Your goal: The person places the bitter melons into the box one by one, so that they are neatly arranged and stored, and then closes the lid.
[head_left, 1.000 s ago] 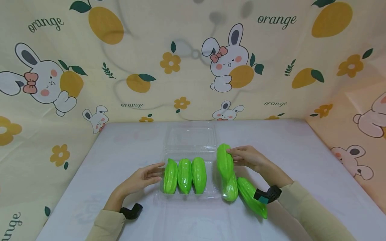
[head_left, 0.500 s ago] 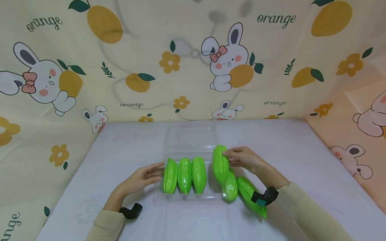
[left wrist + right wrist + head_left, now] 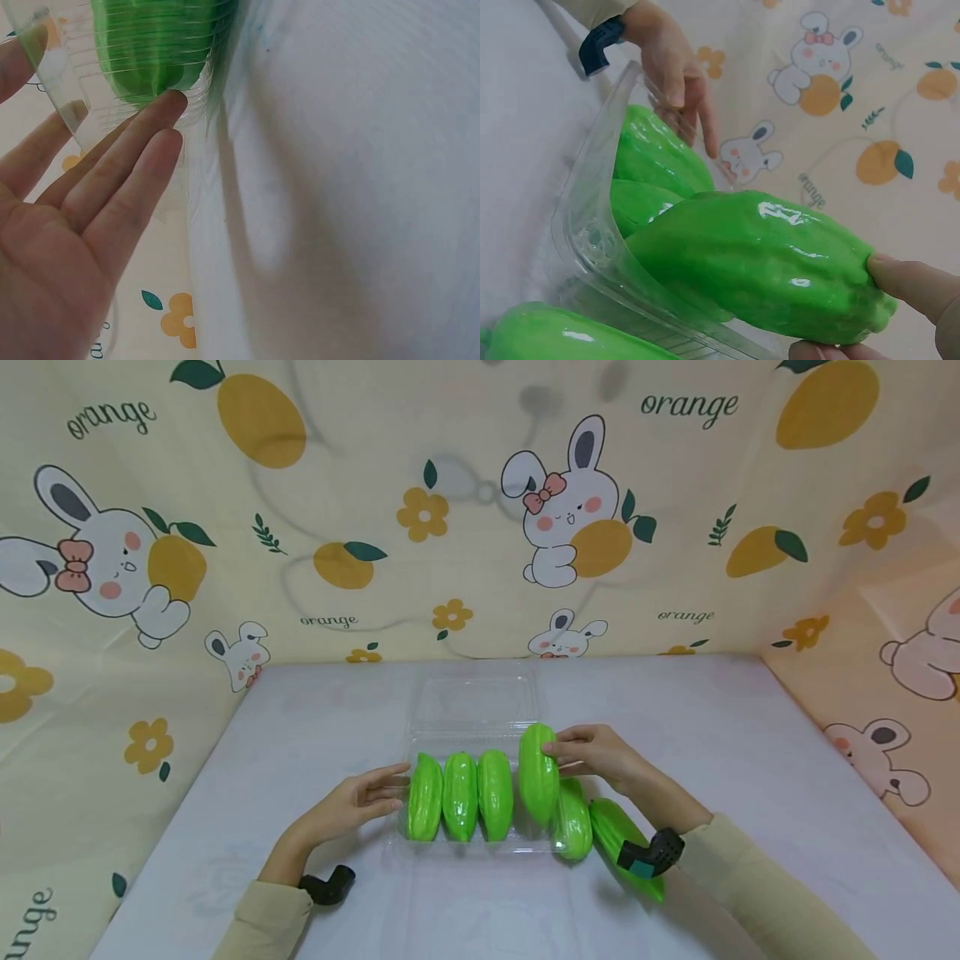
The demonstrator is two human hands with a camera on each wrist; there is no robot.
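A clear plastic box (image 3: 480,850) lies on the white table with its lid laid back. Three glossy green gourds (image 3: 461,797) sit side by side in its left and middle part. My right hand (image 3: 600,758) pinches the upper end of another green gourd (image 3: 765,262), with ridged, bumpy skin, between thumb and fingers. This gourd stands tilted in the right part of the box, its lower end over the interior. My left hand (image 3: 363,802) has its fingers extended, their tips right at the box's left wall, as the left wrist view (image 3: 112,187) also shows.
One green gourd (image 3: 574,822) lies just outside the box's right wall. Another gourd (image 3: 622,839) lies further right, partly under the right wrist's black camera (image 3: 651,853). The open lid (image 3: 476,703) spreads toward the patterned back cloth (image 3: 465,527).
My right hand has moved left with the pinched gourd, from above the box's right edge to over its right part, near the three gourds. My left hand has stayed in place.
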